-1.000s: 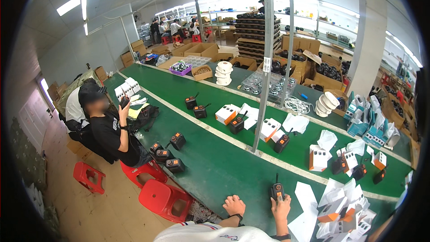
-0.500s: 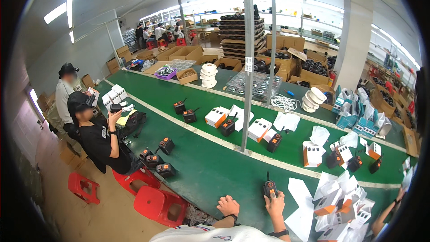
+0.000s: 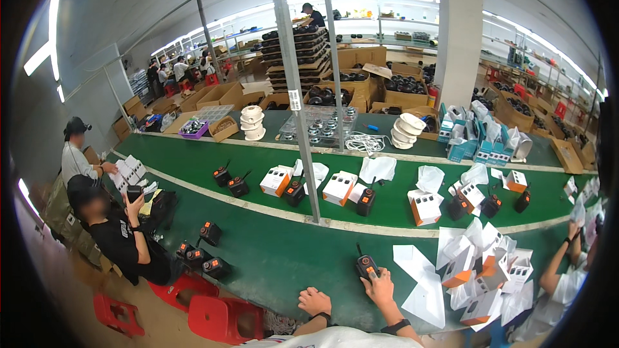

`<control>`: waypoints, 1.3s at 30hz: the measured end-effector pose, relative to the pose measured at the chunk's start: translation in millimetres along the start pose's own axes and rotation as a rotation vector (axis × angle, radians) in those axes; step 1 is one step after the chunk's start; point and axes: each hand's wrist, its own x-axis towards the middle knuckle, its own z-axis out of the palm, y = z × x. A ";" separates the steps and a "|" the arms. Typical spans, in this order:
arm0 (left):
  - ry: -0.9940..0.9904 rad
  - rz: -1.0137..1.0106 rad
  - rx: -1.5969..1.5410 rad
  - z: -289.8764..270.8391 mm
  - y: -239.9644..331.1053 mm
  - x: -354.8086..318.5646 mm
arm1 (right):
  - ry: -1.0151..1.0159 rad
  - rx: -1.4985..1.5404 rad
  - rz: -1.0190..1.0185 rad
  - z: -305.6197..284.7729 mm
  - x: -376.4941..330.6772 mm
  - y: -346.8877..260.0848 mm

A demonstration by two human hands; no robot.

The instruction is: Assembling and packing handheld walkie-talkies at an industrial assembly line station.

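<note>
My right hand (image 3: 380, 287) has its fingers round the lower part of a black handset (image 3: 365, 263) with a stubby antenna and orange buttons. The handset's antenna points away from me, leaning left, and its base is hidden by my fingers. Close to the bench's front edge rests my left hand (image 3: 314, 301), its fingers curled in a loose fist with nothing visible in them. An unfolded white sheet (image 3: 420, 287) lies to the right of my right hand. Several similar black handsets (image 3: 209, 233) stand together on the bench to the left.
White-and-orange boxes (image 3: 478, 306) and plastic bags pile up on the right, near another person's arm (image 3: 556, 272). A metal post (image 3: 298, 103) rises from the green bench (image 3: 277, 254). More boxes (image 3: 338, 188) line the far strip. On the left, a person (image 3: 119, 238) holds a device; red stools (image 3: 222, 318) stand nearby.
My view has turned, so the bench and its contents sit further left in the picture. My right hand stays on the handset, whose antenna now leans more to the left.
</note>
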 end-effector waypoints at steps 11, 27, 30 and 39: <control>-0.002 -0.008 -0.032 -1.0 -2.4 0.6 | 0.028 -0.028 -0.019 3.5 -1.4 -1.6; -0.040 -0.030 -0.035 -4.9 0.7 0.4 | 0.024 -0.019 -0.018 -0.9 -0.5 -2.6; 0.021 -0.007 -0.012 -2.0 -1.1 0.2 | 0.017 -0.016 -0.014 0.8 -0.8 -2.6; 0.040 0.010 -0.017 -1.7 -2.1 0.4 | 0.023 -0.011 -0.015 -1.0 -1.0 -4.0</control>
